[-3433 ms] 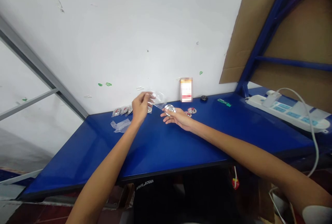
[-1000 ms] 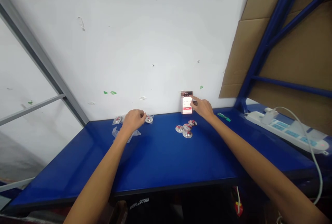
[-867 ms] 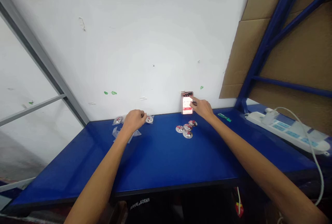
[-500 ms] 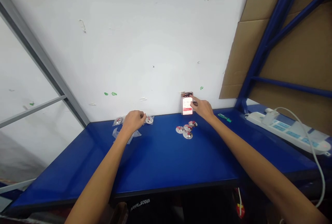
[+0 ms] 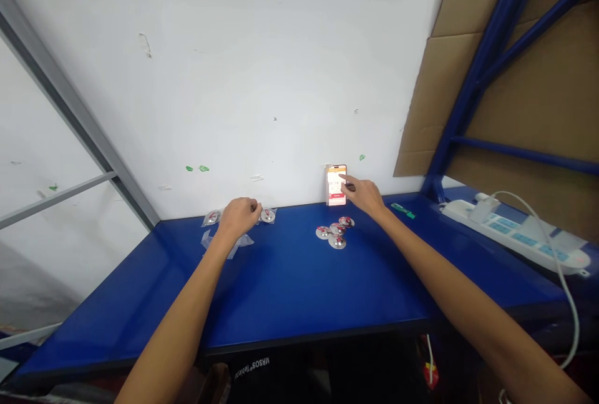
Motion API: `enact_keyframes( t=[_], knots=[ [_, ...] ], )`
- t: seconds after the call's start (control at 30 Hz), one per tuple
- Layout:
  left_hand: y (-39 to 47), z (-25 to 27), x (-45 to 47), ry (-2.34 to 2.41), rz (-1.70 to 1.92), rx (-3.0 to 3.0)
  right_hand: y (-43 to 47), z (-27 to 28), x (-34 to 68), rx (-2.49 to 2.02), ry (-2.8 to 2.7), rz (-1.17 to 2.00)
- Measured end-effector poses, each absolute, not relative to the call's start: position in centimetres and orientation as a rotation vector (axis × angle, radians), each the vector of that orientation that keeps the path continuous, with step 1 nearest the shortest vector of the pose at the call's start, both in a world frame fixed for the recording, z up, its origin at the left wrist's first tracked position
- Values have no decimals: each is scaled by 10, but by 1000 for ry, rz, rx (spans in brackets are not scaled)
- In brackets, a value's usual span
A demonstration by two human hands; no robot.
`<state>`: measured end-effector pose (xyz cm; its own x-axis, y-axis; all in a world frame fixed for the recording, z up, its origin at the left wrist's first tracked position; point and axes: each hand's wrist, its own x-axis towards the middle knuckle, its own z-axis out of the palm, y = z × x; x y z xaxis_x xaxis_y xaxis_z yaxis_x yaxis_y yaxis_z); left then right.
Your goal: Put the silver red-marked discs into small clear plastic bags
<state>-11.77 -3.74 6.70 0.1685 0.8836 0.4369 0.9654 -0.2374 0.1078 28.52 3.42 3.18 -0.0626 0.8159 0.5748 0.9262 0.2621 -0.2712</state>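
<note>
A phone (image 5: 337, 195) with a lit screen leans upright against the wall at the back of the blue table (image 5: 281, 279). My right hand (image 5: 367, 195) has its index finger stretched to the screen and holds nothing. In front of the phone, several round silvery discs with red parts (image 5: 337, 241) lie partly overlapping. My left hand (image 5: 238, 216) is closed, its fingertips hidden, between a bagged disc (image 5: 267, 216) on its right and another bagged disc (image 5: 212, 217) on its left. Crumpled clear plastic bags (image 5: 243, 241) lie under and beside its wrist.
A green tool (image 5: 403, 210) lies right of my right hand. A white power strip (image 5: 515, 235) with a plugged-in charger and white cable runs along the right side. Behind it stand a blue metal frame (image 5: 491, 54) and cardboard (image 5: 416, 104). A white wall (image 5: 281, 67) closes the back.
The top of the phone screen has turned from dark to bright, and my right index fingertip sits slightly lower on it. My left hand keeps its place; the whole view has shifted slightly.
</note>
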Motion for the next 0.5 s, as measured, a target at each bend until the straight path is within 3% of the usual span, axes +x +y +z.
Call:
enact_keyframes(
  t=[0.5],
  knots=[
    [-41, 62, -105, -1756, -556, -2285, 39, 17, 293, -1364, -1630, 244]
  ],
)
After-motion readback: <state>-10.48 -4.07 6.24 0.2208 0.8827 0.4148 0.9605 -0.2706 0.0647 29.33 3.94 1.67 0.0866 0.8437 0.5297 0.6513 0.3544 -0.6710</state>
